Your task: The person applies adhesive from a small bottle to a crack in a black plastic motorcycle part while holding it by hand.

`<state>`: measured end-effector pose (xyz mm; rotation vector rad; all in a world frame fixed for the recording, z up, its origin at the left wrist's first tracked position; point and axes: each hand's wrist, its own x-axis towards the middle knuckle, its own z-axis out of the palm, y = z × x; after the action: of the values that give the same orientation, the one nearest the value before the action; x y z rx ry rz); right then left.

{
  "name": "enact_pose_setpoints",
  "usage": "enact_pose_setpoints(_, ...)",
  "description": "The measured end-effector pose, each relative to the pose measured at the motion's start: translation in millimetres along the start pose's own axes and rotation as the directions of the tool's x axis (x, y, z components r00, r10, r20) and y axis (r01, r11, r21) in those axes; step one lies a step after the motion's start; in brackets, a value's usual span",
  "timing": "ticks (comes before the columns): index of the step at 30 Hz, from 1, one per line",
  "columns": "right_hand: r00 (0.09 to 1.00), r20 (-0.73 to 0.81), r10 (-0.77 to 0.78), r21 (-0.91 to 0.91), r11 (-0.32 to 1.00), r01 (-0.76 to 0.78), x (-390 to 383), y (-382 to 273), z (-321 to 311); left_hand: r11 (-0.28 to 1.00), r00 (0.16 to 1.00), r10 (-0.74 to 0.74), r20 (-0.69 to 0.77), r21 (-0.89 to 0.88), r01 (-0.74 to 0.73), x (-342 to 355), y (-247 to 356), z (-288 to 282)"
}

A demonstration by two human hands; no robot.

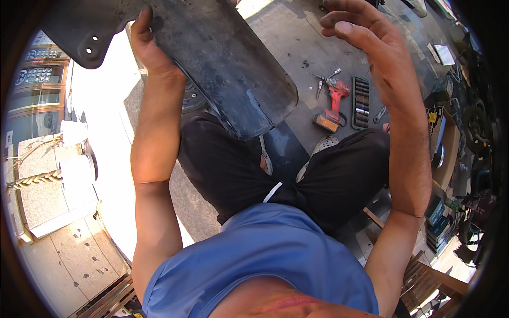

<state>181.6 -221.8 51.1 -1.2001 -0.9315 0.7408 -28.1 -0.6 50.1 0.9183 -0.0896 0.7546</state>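
Note:
A large black curved panel (228, 63), scuffed and dusty and shaped like a vehicle mudguard, slants above my knees. Its left part ends in a flat tab with two holes. My left hand (151, 50) grips the panel's left edge, thumb up on the near face and the other fingers hidden behind it. Over on the right, my right hand (366, 34) is raised in the air, apart from the panel, its fingers loosely bent and spread with nothing seen between them. Below it on the floor lies a red cordless impact driver (334, 103) beside a green socket rail (361, 103).
Loose socket bits (321, 87) and a small wrench (380, 114) lie by the driver. A round metal part (193, 99) shows partly behind the panel. Boxes and tools crowd the right side; a braided rope (34, 180) and remote controls (34, 76) are at the left.

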Motion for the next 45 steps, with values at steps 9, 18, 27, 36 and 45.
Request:
enact_pose_setpoints(9, 0.927, 0.317, 0.199, 0.076, 0.969, -0.234, 46.3, 36.3, 52.5, 0.965, 0.976, -0.209, -0.064, 0.146, 0.217, -5.2, -14.5, 2.4)
enact_pose_setpoints(18, 0.988, 0.147, 0.053, 0.026, 0.998, -0.058, 51.7, 65.0, 53.9, 0.829, 0.875, -0.333, -0.350, 0.334, 0.449, 3.7, -18.1, -49.5)
enact_pose_setpoints(27, 0.982, 0.123, 0.145, -0.218, 0.969, -0.116, 30.4, 37.8, 45.2, 0.872, 0.901, -0.285, -0.327, 0.302, 0.385, 11.3, -34.4, -80.7)
enact_pose_setpoints(36, 0.925, -0.356, -0.133, -0.319, 0.948, 0.014, -74.2, 57.7, -106.1, 0.923, 0.959, -0.278, -0.051, 0.262, 0.282, 15.8, -3.4, -63.1)
enact_pose_setpoints(45, 0.401, -0.915, -0.048, -0.212, 0.903, -0.375, -281.9, 224.7, -134.1, 0.974, 0.966, -0.227, 0.122, 0.017, 0.227, 41.7, 36.8, -85.9)
